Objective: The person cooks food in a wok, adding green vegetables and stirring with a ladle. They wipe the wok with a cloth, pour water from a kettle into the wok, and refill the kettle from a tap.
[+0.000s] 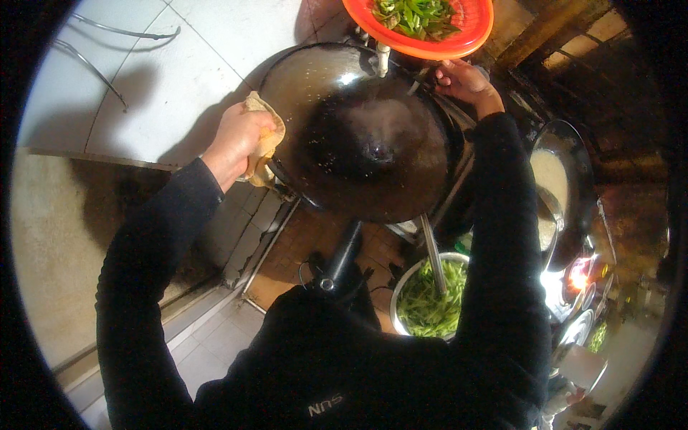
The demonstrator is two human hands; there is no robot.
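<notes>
A large dark wok spans the middle, its inside shiny and wet-looking, with a dark handle pointing towards me. My left hand grips a folded yellowish cloth against the wok's left rim. At the far right side of the wok, my right hand has its fingers curled just under the rim of an orange plastic basket. Whether those fingers hold something is hard to see. Green leaves lie in the basket. A pale spout shows between the basket and the wok.
White tiles with bent metal rods lie at the left. Below the wok, a metal bowl holds shredded greens with a metal handle across them. Another wok with pale liquid and a ladle stands at right.
</notes>
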